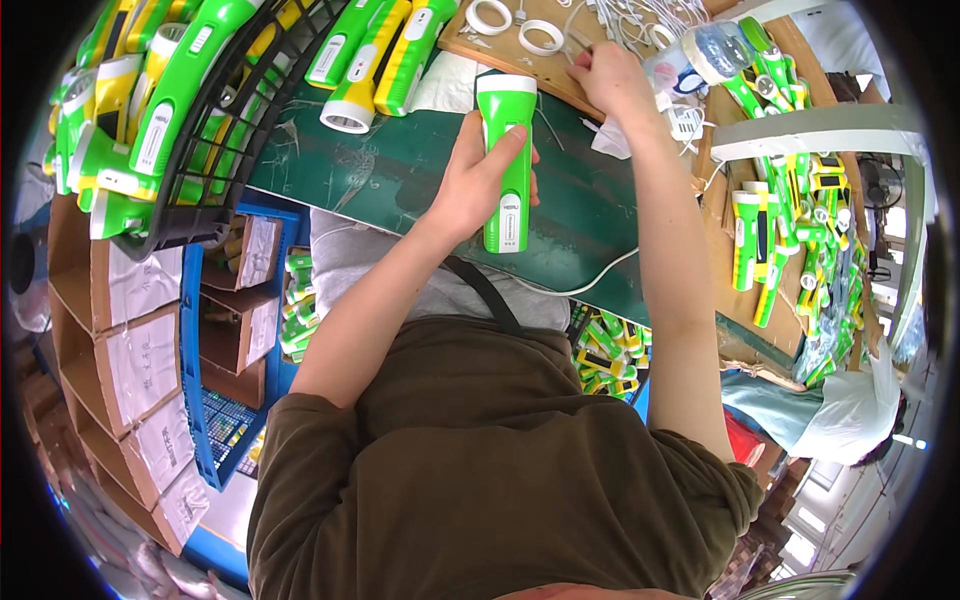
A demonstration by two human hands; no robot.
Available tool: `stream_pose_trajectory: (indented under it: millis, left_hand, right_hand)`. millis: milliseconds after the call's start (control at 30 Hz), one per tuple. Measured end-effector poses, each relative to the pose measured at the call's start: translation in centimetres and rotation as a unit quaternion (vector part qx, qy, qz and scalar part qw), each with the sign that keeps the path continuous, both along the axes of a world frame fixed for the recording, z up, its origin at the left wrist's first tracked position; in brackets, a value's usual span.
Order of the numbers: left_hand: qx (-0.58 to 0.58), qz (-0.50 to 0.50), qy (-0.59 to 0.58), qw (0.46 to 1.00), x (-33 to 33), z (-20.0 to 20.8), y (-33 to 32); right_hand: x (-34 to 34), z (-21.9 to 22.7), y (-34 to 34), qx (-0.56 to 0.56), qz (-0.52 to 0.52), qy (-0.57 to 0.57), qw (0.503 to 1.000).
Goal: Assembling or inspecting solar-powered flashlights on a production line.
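Left hand (466, 185): your fingers wrap a green flashlight (509, 190), held over the desk (592, 190) between its near and far edges
Right hand (613, 80): your fingers are narrow, over the wooden board (500, 54) at the desk's far edge; I cannot tell whether they pinch anything
Held flashlight: its casing looks complete, so the body seems done
White rings (544, 51): loose on the board, apparently left unfitted

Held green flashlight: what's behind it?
Left hand curls behind the flashlight; dark-green tabletop shows around it, white sheet by its head. What its body covers can't be seen.
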State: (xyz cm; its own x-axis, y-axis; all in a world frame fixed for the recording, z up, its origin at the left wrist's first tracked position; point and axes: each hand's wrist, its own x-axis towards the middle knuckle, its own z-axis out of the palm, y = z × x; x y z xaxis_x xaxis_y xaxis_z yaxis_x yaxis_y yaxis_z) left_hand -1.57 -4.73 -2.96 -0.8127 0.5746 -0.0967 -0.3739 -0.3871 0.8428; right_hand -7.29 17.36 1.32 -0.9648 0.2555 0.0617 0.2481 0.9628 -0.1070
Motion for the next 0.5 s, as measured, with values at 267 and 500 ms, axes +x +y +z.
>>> stream_pose_trajectory:
  millis: [267, 500]
  left_hand:
    - [0.049, -0.004, -0.160, 0.986, -0.9, 1.1, -0.2]
    - [-0.014, -0.006, -0.136, 0.991, -1.2, 0.4, 0.1]
  right_hand:
    - [7.1, 0.3, -0.4, -0.709, -0.003, 0.060, 0.702]
    - [8.3, -2.2, -5.8, -0.748, 0.014, 0.165, 0.642]
